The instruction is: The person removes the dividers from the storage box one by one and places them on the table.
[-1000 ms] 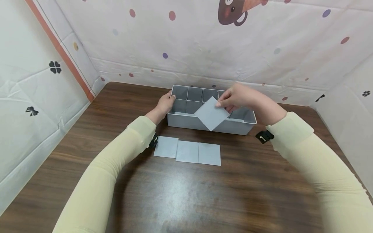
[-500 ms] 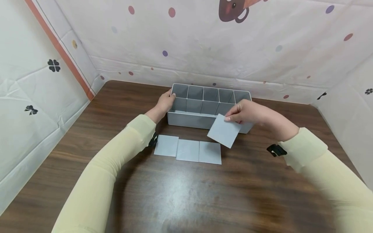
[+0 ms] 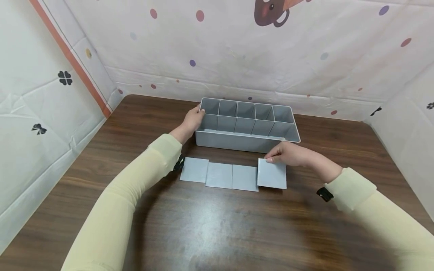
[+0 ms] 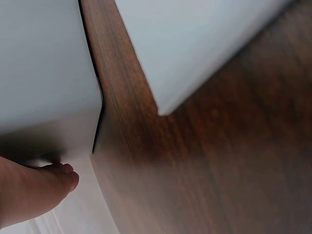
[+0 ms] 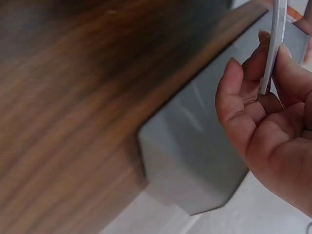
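Note:
A grey divided organizer box (image 3: 234, 141) stands at the back of the table. My left hand (image 3: 193, 119) grips its left end, thumb over the rim; in the left wrist view that hand (image 4: 36, 190) shows only in part beside the box wall. Between thumb and fingers my right hand (image 3: 289, 153) pinches a thin grey square divider panel (image 3: 272, 174) by its upper edge. The right wrist view shows this panel edge-on. Its left edge meets the end of a row of three similar panels, a left one (image 3: 194, 170), a middle one (image 3: 219, 175) and a right one (image 3: 245, 178), lying flat.
Dark wood tabletop (image 3: 217, 229) stretches in front of the panels. A white printed cloth (image 3: 230, 56) hangs close behind the box and along both sides of the table.
My right hand has carried the panel from above the box, forward, right and down, to the right end of the row. The panel has turned square with the others. My left hand stays put.

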The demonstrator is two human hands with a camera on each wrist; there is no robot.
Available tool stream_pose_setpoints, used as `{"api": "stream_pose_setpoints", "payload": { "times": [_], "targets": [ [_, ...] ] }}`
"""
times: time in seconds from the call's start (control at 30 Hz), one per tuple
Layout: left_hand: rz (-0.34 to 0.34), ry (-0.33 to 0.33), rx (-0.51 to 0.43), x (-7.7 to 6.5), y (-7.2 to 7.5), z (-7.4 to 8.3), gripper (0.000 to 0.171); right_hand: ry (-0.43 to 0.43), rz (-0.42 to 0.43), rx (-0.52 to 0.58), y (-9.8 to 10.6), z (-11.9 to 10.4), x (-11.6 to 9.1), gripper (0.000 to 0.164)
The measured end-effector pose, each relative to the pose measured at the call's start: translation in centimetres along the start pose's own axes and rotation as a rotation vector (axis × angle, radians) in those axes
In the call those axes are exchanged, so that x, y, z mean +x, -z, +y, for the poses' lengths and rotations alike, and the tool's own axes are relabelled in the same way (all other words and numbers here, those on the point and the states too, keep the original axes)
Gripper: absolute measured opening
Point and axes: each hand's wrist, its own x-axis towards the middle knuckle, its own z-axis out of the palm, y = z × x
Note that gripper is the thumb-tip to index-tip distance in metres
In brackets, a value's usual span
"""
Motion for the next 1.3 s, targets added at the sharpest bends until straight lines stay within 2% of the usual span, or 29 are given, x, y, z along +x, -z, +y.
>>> {"api": "stream_pose_setpoints", "payload": {
  "times": [0.23,0.43,0.57,0.83,1.07,1.3],
  "targets": [
    [0.001,0.0,-0.006,0.0,0.0,0.1,0.055,-0.024,-0.018,0.049,-1.0,1.4,-0.5,0.025],
    [0.004,0.002,-0.007,0.2,0.1,0.4,0.055,0.013,0.011,0.06,-1.5,2.0,-0.5,0.019],
    [0.003,0.005,-0.012,0.4,0.0,0.7,0.056,0.012,0.055,0.033,-1.7,2.1,-0.4,0.013],
    [0.0,0.006,0.001,-0.4,-0.1,-0.1,0.056,-0.043,0.106,-0.057,-3.1,1.9,-0.3,0.017],
    [-0.005,0.007,-0.006,-0.8,-0.5,-0.7,0.056,-0.045,0.11,-0.052,-4.0,1.7,-0.5,0.018],
    [-0.007,-0.019,0.0,-0.8,0.0,-0.5,0.056,-0.048,0.149,-0.054,-4.0,1.6,-0.2,0.018]
  ]
}}
